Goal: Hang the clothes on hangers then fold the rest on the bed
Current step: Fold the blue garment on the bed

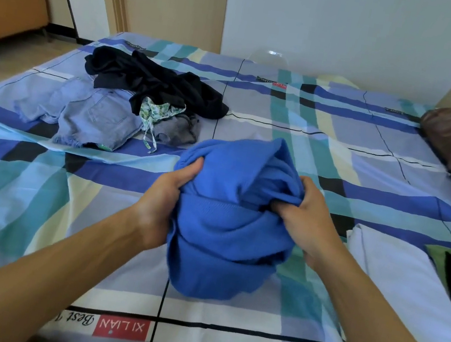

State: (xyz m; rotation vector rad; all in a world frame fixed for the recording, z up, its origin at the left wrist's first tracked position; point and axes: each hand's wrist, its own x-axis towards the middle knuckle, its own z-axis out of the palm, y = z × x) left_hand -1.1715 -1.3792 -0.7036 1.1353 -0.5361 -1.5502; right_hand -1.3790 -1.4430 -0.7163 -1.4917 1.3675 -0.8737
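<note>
Evidently the person is bunching the blue knit sweater (226,230) between both hands over the near middle of the bed (92,208), most likely to find an edge or the shoulders before laying it out to fold. The left hand (164,199) is gripping the sweater's left side, fingers curled deep into the cloth and thumb lying on top. The right hand (306,224) is clutching a gathered wad of folds on the other side, fingers closed tight. Whether the sweater's lower end is resting on the sheet I cannot tell. Unsorted pieces are waiting farther back on the left: a black garment (158,82) lying partly over denim shorts (93,116). A folded white cloth (398,274) is sitting to the right, presumably where finished items are going.
</note>
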